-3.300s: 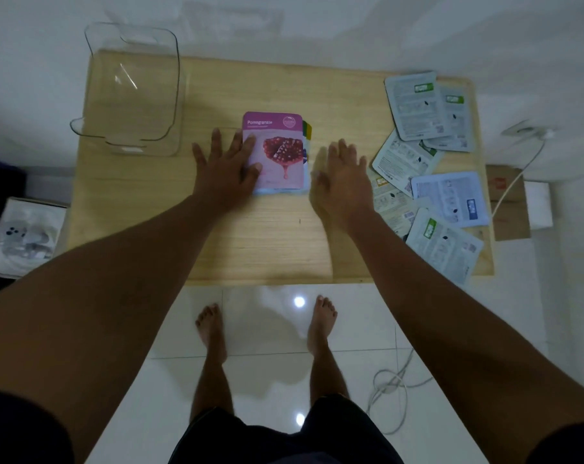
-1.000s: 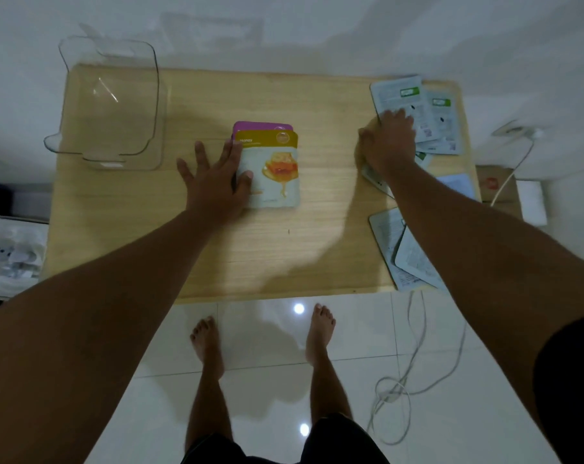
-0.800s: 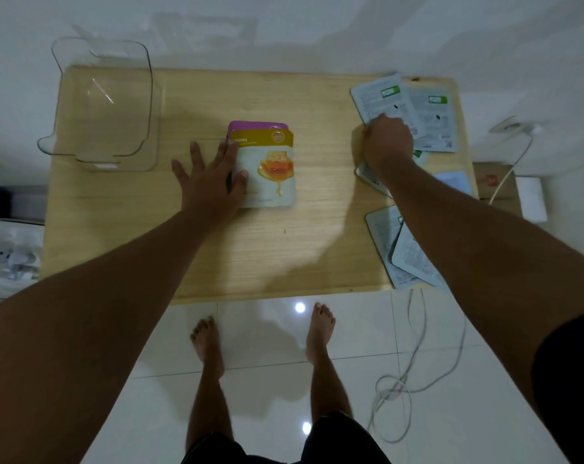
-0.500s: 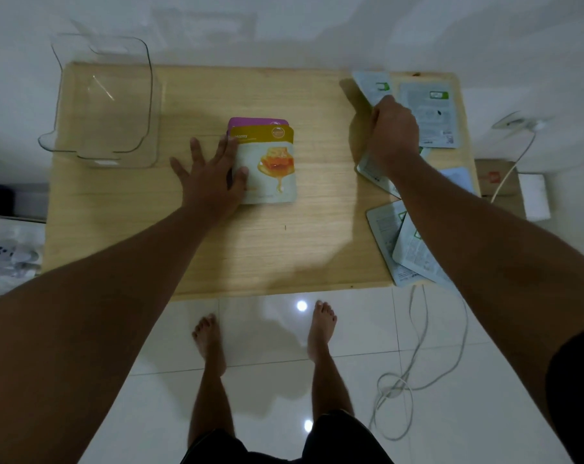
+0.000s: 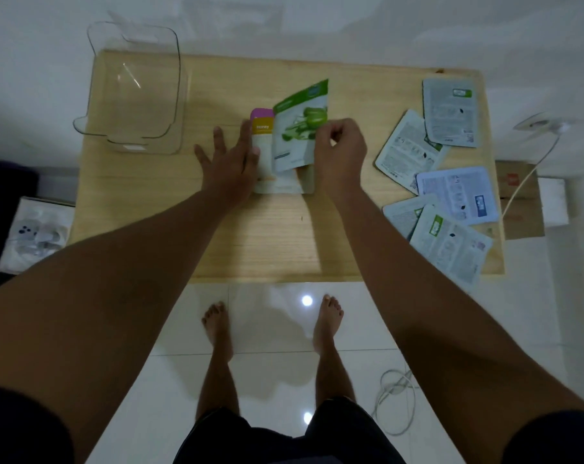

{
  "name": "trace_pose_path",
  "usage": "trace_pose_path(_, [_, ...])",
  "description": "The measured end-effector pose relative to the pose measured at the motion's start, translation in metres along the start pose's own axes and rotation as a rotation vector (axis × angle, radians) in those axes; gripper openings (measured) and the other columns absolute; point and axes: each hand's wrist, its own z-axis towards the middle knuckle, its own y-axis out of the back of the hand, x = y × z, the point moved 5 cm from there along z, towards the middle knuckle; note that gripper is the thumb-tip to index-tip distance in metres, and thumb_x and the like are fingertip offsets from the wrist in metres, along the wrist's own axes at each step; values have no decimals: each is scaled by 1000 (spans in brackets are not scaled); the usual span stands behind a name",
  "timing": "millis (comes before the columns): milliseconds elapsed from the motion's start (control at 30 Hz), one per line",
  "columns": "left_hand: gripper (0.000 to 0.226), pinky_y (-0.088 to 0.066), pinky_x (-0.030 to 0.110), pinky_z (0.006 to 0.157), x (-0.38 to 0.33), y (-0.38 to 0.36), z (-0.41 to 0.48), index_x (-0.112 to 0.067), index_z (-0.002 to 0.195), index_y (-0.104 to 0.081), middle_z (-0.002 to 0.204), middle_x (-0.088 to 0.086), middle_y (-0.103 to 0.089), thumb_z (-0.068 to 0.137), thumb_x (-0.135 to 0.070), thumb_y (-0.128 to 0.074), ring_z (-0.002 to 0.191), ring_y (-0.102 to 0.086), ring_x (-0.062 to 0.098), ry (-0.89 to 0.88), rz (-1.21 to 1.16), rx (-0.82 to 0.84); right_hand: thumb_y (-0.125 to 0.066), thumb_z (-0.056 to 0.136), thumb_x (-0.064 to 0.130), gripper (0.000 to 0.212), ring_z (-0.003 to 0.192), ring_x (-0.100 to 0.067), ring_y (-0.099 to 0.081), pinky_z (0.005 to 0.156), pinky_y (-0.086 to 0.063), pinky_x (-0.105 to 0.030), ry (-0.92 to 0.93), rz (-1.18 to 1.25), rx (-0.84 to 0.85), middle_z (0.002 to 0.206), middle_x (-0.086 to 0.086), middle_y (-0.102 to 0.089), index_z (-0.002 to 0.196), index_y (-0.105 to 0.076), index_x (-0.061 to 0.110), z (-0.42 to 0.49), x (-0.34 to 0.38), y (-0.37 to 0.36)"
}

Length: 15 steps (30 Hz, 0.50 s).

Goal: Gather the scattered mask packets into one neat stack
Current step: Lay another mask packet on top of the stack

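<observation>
A small stack of mask packets lies mid-table, a yellow honey packet on top and a purple one under it. My left hand rests flat against the stack's left edge, fingers spread. My right hand pinches a green cucumber packet by its right side and holds it tilted, face up, over the stack. Several packets lie face down at the table's right: a grey one at the back, another beside it, a bluish one, and two overlapping at the front right.
A clear plastic bin stands at the back left of the wooden table. A cardboard box and a white cable sit off the right edge. A white bag lies on the floor at left.
My right hand lifted a packet from the back right pile, turned it face up showing green cucumber art, and carried it left over the stack. My left hand stayed at the stack.
</observation>
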Motion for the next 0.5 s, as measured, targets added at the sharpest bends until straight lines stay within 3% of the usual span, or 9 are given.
trace_pose_path(67, [67,9,69,110,-1,0,-1,-29,156,-3,163,2,-21,95,-54,-16,151,0,39,-10,-23,9,-57,94,13,16,84,-20,-66,80,-55,-40,24,-91,51,90,-11,-72,94,-68,0,-10,-5,-8])
trace_pose_path(233, [68,13,69,109,-4,-2,-4,-26,156,-5,163,1,-19,97,-52,-26,151,4,37,-73,44,-1,-54,92,23,24,91,-29,-68,75,-52,-35,219,-478,206,99,-9,-74,111,-66,15,-24,-6,-19])
trace_pose_path(333, [66,13,69,109,-7,-3,-5,-27,156,-10,163,-1,-19,96,-51,-24,151,3,37,-77,83,-7,-54,93,26,31,94,-27,-68,80,-56,-37,252,-535,365,104,-8,-74,120,-64,17,-26,-9,-23])
trace_pose_path(400, [65,12,69,110,-7,-4,-6,-27,155,-11,163,-2,-19,96,-51,-24,151,3,37,-70,91,-3,-53,92,25,31,96,-29,-68,82,-56,-39,254,-510,349,106,-9,-73,119,-64,14,-23,-11,-13])
trace_pose_path(500, [65,11,70,110,-6,-3,-5,-27,156,-10,164,-1,-18,97,-51,-25,151,2,37,-79,93,17,-55,92,28,35,107,-29,-66,91,-55,-39,153,-501,181,117,-10,-70,122,-63,12,-6,-23,15])
